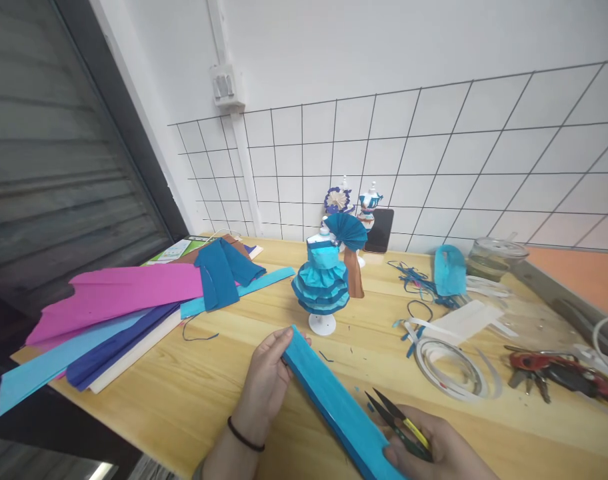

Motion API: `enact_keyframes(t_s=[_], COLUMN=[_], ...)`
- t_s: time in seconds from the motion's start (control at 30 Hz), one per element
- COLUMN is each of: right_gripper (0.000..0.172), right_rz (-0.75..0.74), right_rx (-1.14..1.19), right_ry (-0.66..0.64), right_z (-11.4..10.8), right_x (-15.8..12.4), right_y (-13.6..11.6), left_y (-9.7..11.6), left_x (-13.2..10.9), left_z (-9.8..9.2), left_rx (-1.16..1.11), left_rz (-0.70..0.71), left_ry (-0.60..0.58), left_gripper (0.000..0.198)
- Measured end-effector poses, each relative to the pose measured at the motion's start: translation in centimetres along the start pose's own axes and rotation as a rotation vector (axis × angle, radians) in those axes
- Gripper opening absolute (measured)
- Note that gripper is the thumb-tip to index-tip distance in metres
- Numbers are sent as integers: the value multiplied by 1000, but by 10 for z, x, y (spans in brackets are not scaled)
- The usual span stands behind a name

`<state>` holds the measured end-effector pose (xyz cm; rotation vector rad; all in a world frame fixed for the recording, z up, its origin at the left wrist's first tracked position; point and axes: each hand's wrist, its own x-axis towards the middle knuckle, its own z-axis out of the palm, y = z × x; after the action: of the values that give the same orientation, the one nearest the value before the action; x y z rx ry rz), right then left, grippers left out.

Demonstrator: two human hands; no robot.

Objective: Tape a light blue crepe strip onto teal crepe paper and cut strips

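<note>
A folded strip of turquoise crepe paper (337, 397) slants across the front of the table. My left hand (268, 367) is closed on its far end, thumb on top. In my right hand (444, 437) is a pair of small scissors (397, 417) with yellow and dark green handles, blades apart and pointing away to the left. The right thumb also presses on the near part of the strip. Just beyond the strip stands a miniature dress form (323, 323) on a white base, wearing a tiered turquoise and teal paper dress (323, 283) with a teal pleated fan (347, 230).
Crepe paper sheets, magenta (129, 293) among them, lie at left. Two more small forms (370, 200) and a phone (380, 230) stand by the wall grid. At right are a white ribbon coil (449, 373), keys (534, 380), paper scraps (417, 277) and a lidded glass container (494, 257).
</note>
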<state>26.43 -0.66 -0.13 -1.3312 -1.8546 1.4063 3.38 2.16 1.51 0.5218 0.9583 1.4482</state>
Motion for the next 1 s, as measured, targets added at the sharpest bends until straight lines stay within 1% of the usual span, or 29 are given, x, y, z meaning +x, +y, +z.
enact_keyframes(t_s=[0.07, 0.23, 0.37, 0.53, 0.7, 0.77, 0.87, 0.93, 1.0], right_gripper=[11, 16, 17, 12, 13, 13, 12, 10, 11], right_rz=[-4, 12, 22, 22, 24, 22, 37, 45, 30], right_rx=[-2, -31, -90, -114, -25, 10, 68, 86, 69], right_ry=[12, 17, -1, -12, 97, 111, 109, 82, 50], right_z=[0, 2, 2, 2, 10, 13, 12, 9, 5], right_x=[0, -1, 0, 2, 1, 1, 2, 4, 8], right_y=[0, 5, 10, 11, 19, 20, 12, 2, -9], left_y=[0, -1, -1, -4, -3, -1, 1, 2, 3], left_x=[0, 1, 3, 4, 5, 4, 1, -1, -3], left_z=[0, -2, -5, -8, -10, -9, -5, -3, -1], left_rx=[-13, -56, -66, -56, -61, -66, -134, -192, -202], left_rz=[16, 31, 26, 59, 84, 84, 32, -43, -110], left_ry=[19, 29, 31, 42, 73, 79, 61, 39, 17], left_gripper=[15, 13, 16, 19, 23, 26, 26, 22, 21])
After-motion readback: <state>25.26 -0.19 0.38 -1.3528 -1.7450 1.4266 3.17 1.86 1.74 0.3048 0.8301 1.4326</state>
